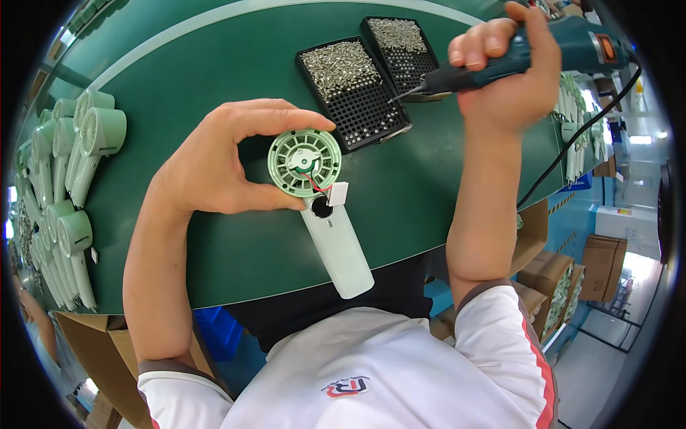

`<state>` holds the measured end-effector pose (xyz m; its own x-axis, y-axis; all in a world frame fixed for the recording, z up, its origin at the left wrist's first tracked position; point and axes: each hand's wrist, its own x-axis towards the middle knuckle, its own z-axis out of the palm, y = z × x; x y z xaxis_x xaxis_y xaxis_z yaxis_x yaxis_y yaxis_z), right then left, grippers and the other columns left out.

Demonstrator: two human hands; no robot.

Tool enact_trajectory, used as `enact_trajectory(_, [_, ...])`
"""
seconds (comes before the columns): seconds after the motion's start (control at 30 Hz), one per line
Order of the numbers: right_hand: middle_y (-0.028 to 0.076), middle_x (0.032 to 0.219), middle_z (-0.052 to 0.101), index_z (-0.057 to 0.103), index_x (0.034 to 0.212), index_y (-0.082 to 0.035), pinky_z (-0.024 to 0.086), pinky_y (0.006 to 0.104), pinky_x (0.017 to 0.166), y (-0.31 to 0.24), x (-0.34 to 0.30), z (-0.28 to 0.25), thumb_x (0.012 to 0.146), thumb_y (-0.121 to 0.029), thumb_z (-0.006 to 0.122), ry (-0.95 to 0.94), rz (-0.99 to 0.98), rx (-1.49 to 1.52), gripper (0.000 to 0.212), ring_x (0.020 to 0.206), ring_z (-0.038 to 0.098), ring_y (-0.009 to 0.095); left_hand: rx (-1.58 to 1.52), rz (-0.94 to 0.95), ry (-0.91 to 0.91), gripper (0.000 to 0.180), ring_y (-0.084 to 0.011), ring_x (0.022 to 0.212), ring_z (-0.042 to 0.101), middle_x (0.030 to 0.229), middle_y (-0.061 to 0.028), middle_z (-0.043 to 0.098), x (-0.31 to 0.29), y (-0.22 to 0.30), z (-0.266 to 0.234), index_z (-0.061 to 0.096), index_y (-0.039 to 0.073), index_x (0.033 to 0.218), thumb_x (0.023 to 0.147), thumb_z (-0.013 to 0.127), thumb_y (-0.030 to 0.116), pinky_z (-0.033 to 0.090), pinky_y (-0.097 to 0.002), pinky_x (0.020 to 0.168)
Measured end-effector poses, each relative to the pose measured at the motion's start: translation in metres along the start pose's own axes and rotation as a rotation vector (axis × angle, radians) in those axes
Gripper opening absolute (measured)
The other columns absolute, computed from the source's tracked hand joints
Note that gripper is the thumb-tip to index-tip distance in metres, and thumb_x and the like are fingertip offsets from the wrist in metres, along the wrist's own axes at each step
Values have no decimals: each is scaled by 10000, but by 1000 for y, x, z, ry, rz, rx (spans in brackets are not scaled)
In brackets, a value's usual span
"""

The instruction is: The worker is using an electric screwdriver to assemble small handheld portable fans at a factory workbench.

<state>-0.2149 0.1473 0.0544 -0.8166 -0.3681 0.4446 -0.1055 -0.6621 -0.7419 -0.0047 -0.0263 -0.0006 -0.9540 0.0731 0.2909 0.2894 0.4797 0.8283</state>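
My left hand (236, 154) grips the round head of a pale green handheld fan (341, 247), thumb below and fingers above. The fan's open back shows a ribbed ring, with red and dark wires running to a small white block by the neck. Its handle slants down toward my body. My right hand (518, 79) is wrapped around a dark teal corded electric screwdriver (514, 57), raised over the table's right side. The bit points left, its tip over a black screw tray (357, 93) that holds many small silver screws, some standing in its holes.
A second black screw tray (404, 53) sits behind the first on the green table (236, 250). Many green fans (75, 236) are gathered at the left edge, more parts (572, 136) at the right. The screwdriver's black cord (572, 143) hangs down past the right edge. Cardboard boxes (547, 279) stand below.
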Motion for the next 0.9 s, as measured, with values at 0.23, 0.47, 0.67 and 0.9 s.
enact_trajectory(0.23, [-13, 669, 466, 633, 1033, -26, 372, 321, 575, -12, 12, -23, 985, -289, 565, -145, 60, 93, 276, 568, 418, 116, 19, 3, 16, 680, -256, 977, 696, 1066, -88, 740, 1, -3, 1, 719, 88, 1257, 611, 928, 132, 538, -366, 903])
enact_trajectory(0.47, [-11, 681, 468, 630, 1036, -19, 367, 311, 572, -13, -2, 2, 980, -266, 575, -141, 78, 115, 259, 579, 425, 116, -16, -15, 4, 684, -248, 1007, 705, 1094, -92, 740, -4, -6, 1, 720, 75, 1253, 610, 943, 138, 542, -352, 930])
enact_trajectory(0.67, [-13, 675, 464, 628, 1014, -33, 358, 307, 558, -14, -2, -4, 991, -273, 578, -77, 70, 126, 246, 571, 424, 114, -45, 18, 7, 725, -253, 1062, 689, 1153, -100, 724, -5, -7, 3, 698, 64, 1294, 621, 953, 151, 528, -362, 962])
enact_trajectory(0.9, [-16, 647, 493, 626, 1055, -82, 411, 358, 541, -14, -7, -1, 1038, -376, 510, -5, 49, 254, 316, 524, 457, 145, 44, 51, 11, 792, -281, 1110, 675, 1211, -132, 694, 0, 4, -3, 675, 42, 1334, 623, 981, 209, 517, -376, 985])
